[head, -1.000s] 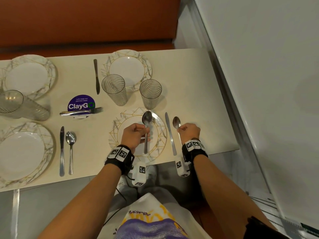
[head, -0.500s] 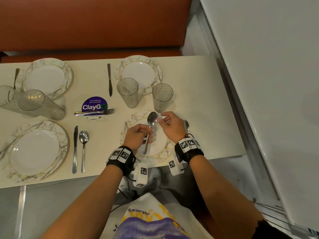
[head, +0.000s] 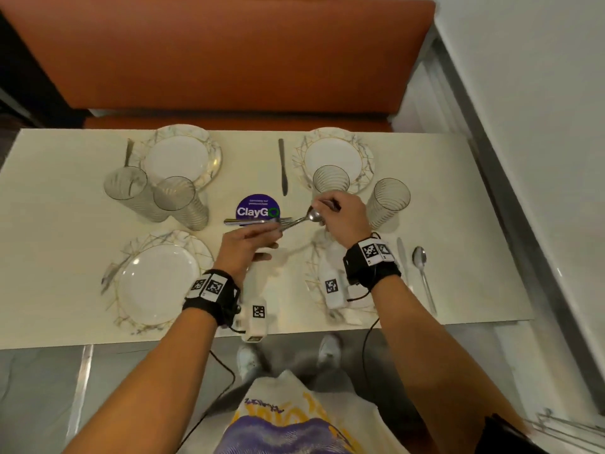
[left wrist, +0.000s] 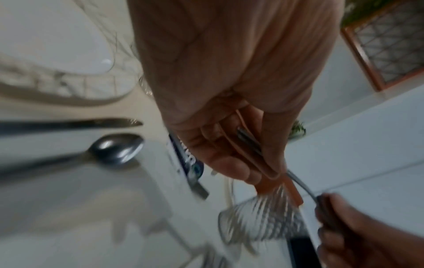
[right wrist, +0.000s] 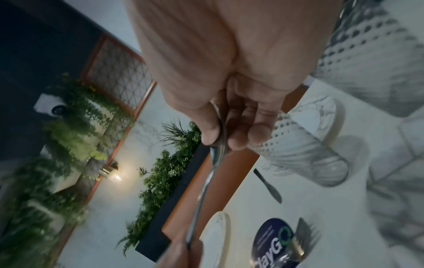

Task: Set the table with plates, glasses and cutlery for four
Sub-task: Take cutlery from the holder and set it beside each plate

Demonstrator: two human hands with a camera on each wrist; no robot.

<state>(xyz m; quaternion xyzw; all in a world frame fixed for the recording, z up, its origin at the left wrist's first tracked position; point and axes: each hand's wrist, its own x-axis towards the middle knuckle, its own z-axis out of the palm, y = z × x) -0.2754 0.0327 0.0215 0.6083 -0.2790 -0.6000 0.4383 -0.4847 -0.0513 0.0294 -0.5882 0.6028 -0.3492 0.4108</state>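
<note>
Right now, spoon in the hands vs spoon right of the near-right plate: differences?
The held spoon is off the table, gripped by left hand and right hand; the lying spoon rests untouched beside a knife. The held spoon lies crosswise; the lying spoon's handle points at the near edge. Both plain metal.

I count four plates (head: 181, 158) in the head view, one in each quarter; the lower right one is half covered. The glasses (head: 389, 198) are also four, two at upper left and two at upper right. Of knives (head: 283, 165) I see three: upper centre, lower right, and one only in the left wrist view. Spoons are three: a spoon (head: 315, 214) held up in the middle, one at lower right, one in the left wrist view. The forks (head: 255, 221) lie piled at centre; their number I cannot tell.
</note>
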